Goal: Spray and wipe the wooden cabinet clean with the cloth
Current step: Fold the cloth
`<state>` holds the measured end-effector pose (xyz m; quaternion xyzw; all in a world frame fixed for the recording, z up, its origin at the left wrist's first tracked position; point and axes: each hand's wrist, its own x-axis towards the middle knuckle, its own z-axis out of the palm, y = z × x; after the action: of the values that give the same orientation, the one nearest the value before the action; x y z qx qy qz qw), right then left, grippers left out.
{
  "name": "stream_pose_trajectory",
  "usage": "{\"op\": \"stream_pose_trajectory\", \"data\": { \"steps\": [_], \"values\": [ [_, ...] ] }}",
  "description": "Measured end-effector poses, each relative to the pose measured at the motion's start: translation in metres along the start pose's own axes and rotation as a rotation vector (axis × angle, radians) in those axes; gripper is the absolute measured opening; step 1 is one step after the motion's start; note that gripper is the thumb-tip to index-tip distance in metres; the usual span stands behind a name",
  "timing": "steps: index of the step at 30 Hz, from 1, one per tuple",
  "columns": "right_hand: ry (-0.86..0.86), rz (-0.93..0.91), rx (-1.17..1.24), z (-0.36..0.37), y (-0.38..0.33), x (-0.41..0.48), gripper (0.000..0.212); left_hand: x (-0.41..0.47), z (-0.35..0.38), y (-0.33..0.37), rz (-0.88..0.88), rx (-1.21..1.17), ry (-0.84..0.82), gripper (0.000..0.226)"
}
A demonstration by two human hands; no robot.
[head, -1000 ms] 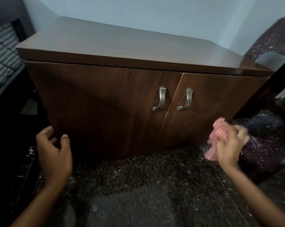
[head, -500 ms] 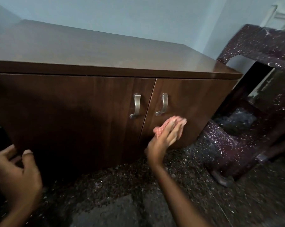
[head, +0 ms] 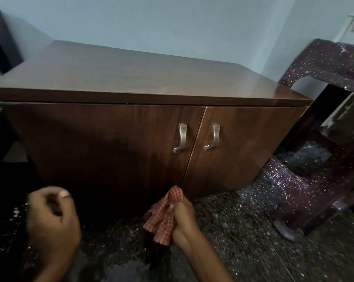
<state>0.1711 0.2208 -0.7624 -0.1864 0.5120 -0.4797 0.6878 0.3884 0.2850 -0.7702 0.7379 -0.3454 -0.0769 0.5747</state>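
Low at cabinet (head: 103, 139) front, by door seam (head: 192, 151) — right hand (head: 183, 220) grips bunched checked cloth (head: 164, 216), its tip at door foot, contact unclear. Idle left hand (head: 50, 218) loosely curled, nothing in it. Better: spread cloth flat, press, stroke along grain — no spray bottle visible.

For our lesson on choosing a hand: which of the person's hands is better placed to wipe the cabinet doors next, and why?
The right hand: it grips the checked cloth near the lower edge of the cabinet doors. The left hand holds no cloth and sits further left.
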Motion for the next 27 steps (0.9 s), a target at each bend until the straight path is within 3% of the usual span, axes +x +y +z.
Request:
{"op": "stream_pose_trajectory", "data": {
  "steps": [2, 3, 5, 7, 9, 12, 14, 16, 18, 21, 23, 25, 27],
  "values": [
    [-0.139, 0.040, 0.024, -0.004, -0.010, -0.024, 0.037, -0.013, 0.002, 0.037, 0.060, 0.037, -0.266, 0.019],
    [-0.202, 0.030, 0.050, -0.002, -0.016, -0.037, 0.037, -0.015, 0.003, 0.047, -0.010, 0.009, -0.411, 0.016],
    [-0.312, -0.028, 0.119, 0.007, -0.026, -0.055, 0.038, -0.013, -0.001, 0.073, -0.360, -0.159, -0.756, 0.027],
    [-0.398, -0.101, 0.129, 0.023, -0.039, -0.070, 0.038, -0.008, -0.013, 0.085, -0.558, -0.415, -1.064, 0.066],
    [-0.518, -0.243, 0.008, 0.042, -0.056, -0.084, 0.033, 0.009, -0.016, 0.104, -0.520, -0.575, -1.086, 0.084],
    [-0.600, -0.564, -0.229, 0.075, -0.081, -0.091, 0.030, 0.026, -0.028, 0.141, -0.213, -0.644, -0.856, 0.077],
    [-0.506, -0.857, -0.402, 0.092, -0.095, -0.086, 0.019, 0.036, -0.037, 0.154, -0.110, -0.695, -0.677, 0.060],
    [-0.413, -1.081, -0.516, 0.103, -0.107, -0.081, 0.021, 0.040, -0.039, 0.168, -0.087, -0.768, -0.625, 0.033],
    [-0.361, -1.155, -0.520, 0.111, -0.116, -0.076, 0.025, 0.049, -0.032, 0.179, -0.134, -0.767, -0.627, 0.015],
    [-0.270, -1.176, -0.510, 0.115, -0.130, -0.071, 0.036, 0.070, -0.026, 0.191, -0.127, -0.742, -0.640, 0.037],
    [-0.239, -1.176, -0.575, 0.118, -0.143, -0.071, 0.033, 0.079, -0.031, 0.200, -0.166, -0.770, -0.700, 0.025],
    [-0.223, -1.195, -0.658, 0.120, -0.160, -0.079, 0.034, 0.081, -0.041, 0.209, -0.195, -0.762, -0.731, 0.033],
    [-0.240, -1.238, -0.768, 0.124, -0.182, -0.093, 0.035, 0.085, -0.052, 0.225, -0.207, -0.795, -0.692, 0.022]
  ]
}}
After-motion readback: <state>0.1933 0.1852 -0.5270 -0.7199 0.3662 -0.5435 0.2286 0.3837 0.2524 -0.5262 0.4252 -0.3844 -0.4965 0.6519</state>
